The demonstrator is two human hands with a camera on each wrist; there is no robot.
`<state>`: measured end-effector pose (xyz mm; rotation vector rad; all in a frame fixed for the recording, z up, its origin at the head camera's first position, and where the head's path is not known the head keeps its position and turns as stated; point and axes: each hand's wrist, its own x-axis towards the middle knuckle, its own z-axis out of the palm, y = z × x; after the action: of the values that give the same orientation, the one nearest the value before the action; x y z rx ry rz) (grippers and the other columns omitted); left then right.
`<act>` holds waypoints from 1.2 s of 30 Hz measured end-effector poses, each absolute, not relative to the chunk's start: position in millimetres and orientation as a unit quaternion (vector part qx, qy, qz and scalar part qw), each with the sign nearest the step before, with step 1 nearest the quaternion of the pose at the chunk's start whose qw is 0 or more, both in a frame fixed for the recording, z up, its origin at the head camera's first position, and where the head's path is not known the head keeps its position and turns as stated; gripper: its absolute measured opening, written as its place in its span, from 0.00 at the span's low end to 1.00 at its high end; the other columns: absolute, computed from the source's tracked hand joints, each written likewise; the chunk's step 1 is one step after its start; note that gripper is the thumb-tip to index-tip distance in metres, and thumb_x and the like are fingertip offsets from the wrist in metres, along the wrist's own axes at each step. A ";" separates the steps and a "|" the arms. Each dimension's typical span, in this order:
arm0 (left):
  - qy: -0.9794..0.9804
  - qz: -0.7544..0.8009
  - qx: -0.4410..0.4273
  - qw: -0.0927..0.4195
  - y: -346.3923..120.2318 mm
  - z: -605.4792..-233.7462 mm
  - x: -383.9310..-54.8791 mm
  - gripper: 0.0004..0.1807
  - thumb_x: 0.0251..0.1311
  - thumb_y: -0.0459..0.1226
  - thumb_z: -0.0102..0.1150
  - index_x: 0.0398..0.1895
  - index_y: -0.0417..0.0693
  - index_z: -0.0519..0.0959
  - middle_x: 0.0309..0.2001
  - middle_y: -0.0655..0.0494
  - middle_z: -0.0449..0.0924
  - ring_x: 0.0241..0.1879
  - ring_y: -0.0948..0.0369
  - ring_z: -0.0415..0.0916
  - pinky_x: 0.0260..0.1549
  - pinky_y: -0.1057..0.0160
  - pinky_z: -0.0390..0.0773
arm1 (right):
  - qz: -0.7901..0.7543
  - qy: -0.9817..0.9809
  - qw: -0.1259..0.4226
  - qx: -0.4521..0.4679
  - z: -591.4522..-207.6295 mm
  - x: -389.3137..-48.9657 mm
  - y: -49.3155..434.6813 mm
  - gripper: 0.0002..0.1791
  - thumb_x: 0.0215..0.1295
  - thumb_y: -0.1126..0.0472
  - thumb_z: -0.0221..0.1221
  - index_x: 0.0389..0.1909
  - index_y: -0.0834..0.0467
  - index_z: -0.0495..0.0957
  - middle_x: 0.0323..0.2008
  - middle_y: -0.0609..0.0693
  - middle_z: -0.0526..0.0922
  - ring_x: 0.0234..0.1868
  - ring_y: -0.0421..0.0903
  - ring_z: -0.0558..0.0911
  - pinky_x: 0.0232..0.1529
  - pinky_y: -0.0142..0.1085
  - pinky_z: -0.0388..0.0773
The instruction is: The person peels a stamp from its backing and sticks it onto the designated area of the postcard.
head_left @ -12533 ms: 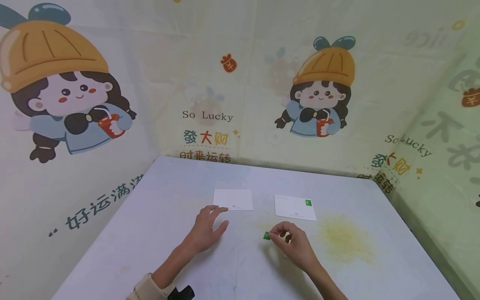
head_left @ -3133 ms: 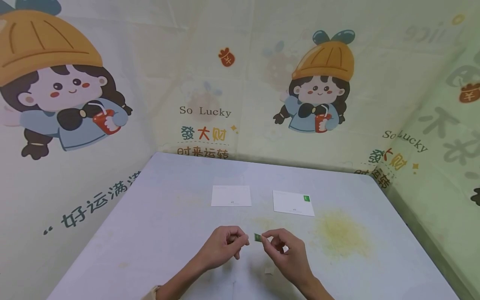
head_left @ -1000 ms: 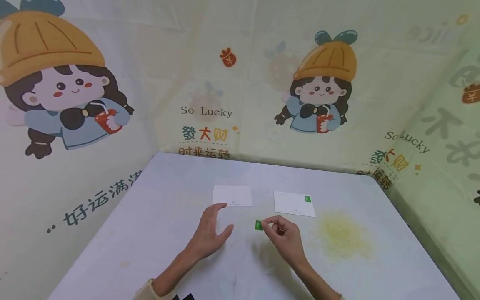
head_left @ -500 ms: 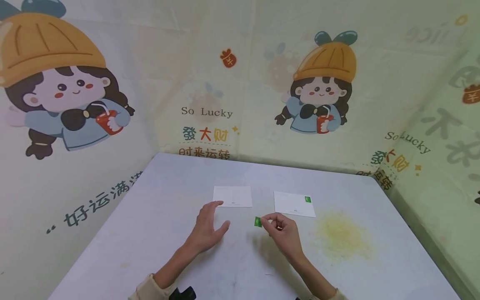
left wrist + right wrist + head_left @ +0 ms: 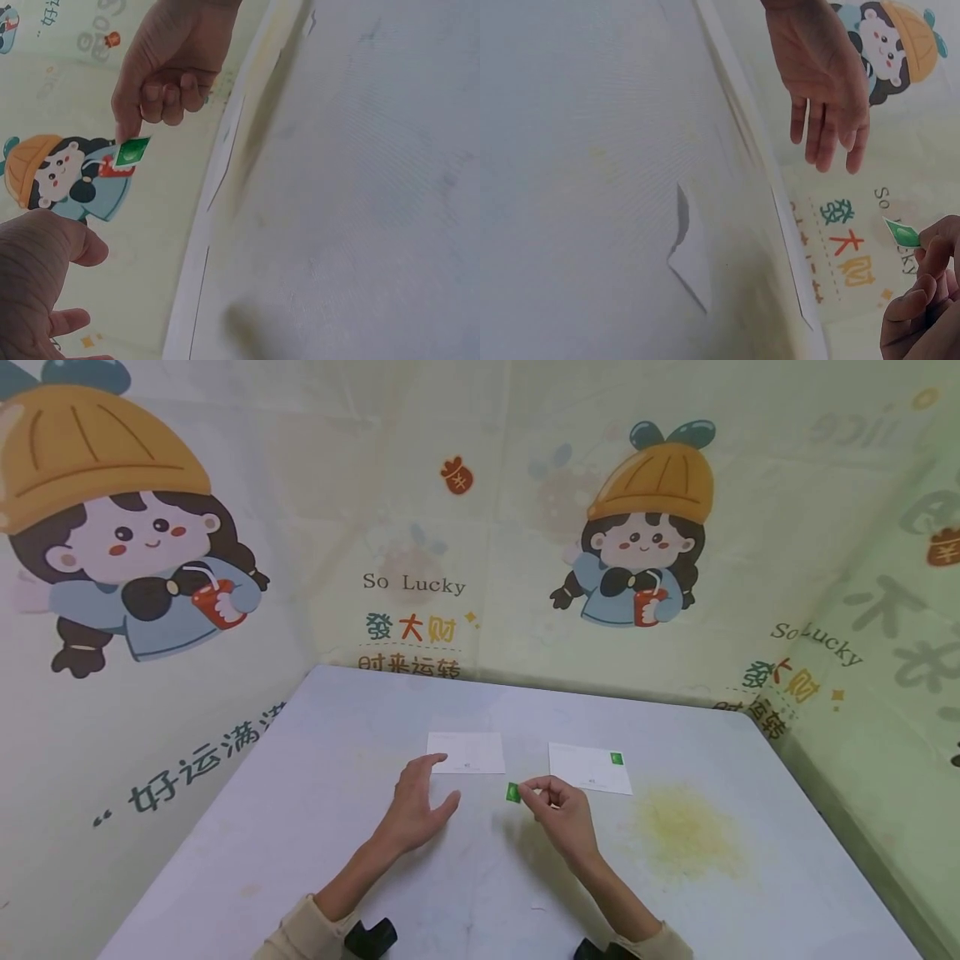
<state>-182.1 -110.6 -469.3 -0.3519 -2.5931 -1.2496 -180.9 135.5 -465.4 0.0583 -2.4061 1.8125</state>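
Between thumb and index finger, my right hand [image 5: 564, 820] pinches a small green stamp [image 5: 513, 792] by its edge, above the table and in front of the gap between two white postcards. In the left wrist view the stamp [image 5: 131, 152] hangs from the fingertips. My left hand [image 5: 414, 806] has its fingers spread and holds nothing; its index fingertip overlaps the lower left corner of the left postcard [image 5: 472, 752]. No stamp shows on that card. The right postcard [image 5: 585, 767] carries a green stamp [image 5: 617, 758] at its upper right corner.
A torn scrap of white paper [image 5: 694, 262] lies on the white table [image 5: 247, 860], near side, between the forearms. A yellow stain [image 5: 690, 835] marks the table at right. Printed cloth walls [image 5: 517, 552] stand behind and at both sides.
From close beside the right hand, the left hand has opened and moved to the left card. The right hand keeps the stamp and has lately drifted forward, toward the cards.
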 end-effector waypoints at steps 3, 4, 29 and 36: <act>-0.888 -0.428 -0.115 0.122 -109.2 -468.0 -185.0 0.31 0.63 0.39 0.64 0.67 0.38 0.69 0.67 0.40 0.70 0.68 0.43 0.63 0.65 0.38 0.64 | 0.602 -0.796 0.059 0.012 -465.4 -184.2 133.8 0.10 0.64 0.53 0.71 0.36 0.56 0.86 0.18 0.49 0.73 0.21 0.41 0.66 0.19 0.30 0.58; -0.889 -0.427 -0.114 0.123 -108.9 -467.6 -185.7 0.31 0.63 0.39 0.64 0.67 0.38 0.69 0.67 0.39 0.70 0.69 0.43 0.63 0.65 0.38 0.64 | 0.602 -0.796 0.059 0.012 -465.4 -185.1 133.2 0.10 0.64 0.53 0.70 0.36 0.55 0.86 0.19 0.49 0.73 0.22 0.41 0.67 0.20 0.30 0.58; -0.900 -0.404 -0.095 0.133 -116.2 -472.8 -207.1 0.32 0.62 0.38 0.64 0.67 0.34 0.67 0.64 0.36 0.69 0.65 0.41 0.63 0.62 0.37 0.63 | 0.601 -0.797 0.057 0.014 -467.8 -209.2 130.5 0.12 0.65 0.52 0.70 0.38 0.57 0.86 0.18 0.47 0.72 0.21 0.40 0.66 0.20 0.30 0.58; -0.905 -0.398 -0.083 0.127 -118.0 -476.7 -211.4 0.33 0.62 0.39 0.65 0.67 0.34 0.68 0.64 0.35 0.69 0.65 0.41 0.64 0.62 0.37 0.64 | 0.602 -0.797 0.049 0.009 -468.7 -215.7 128.4 0.12 0.66 0.53 0.69 0.39 0.59 0.86 0.18 0.45 0.72 0.20 0.39 0.65 0.20 0.30 0.57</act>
<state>-211.4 -118.0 -476.7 -0.2414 -2.6339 -1.1580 -215.7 128.4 -468.7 0.0274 -2.4300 1.8335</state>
